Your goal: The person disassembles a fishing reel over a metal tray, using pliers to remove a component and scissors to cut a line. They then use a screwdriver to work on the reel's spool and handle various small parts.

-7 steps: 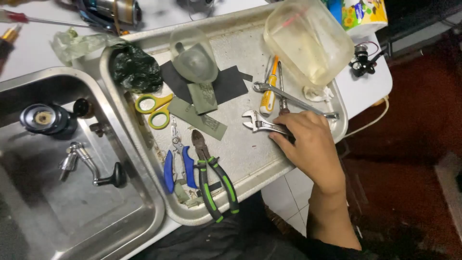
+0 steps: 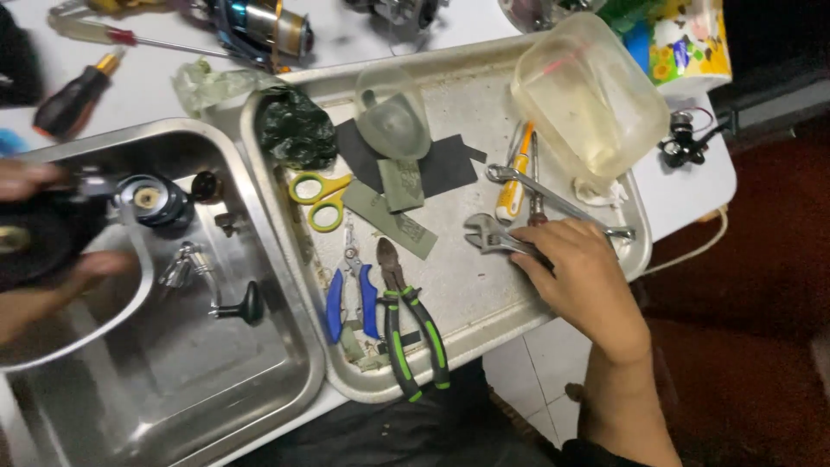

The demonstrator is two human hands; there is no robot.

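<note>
Steel tray [image 2: 450, 346] as landmark. Right hand [image 2: 581, 275] at tray's near right, fingers closing around adjustable wrench [image 2: 486, 235] handle: pickup under way. Left hand [image 2: 52, 251], left of tray over sink [image 2: 199, 389], gripping black reel part [image 2: 43, 233]. Next: lift wrench clear of spanner [image 2: 553, 201].

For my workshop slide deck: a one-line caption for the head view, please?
Right hand grasps an adjustable wrench on a tool-strewn metal tray; left hand holds a dark round part.
</note>
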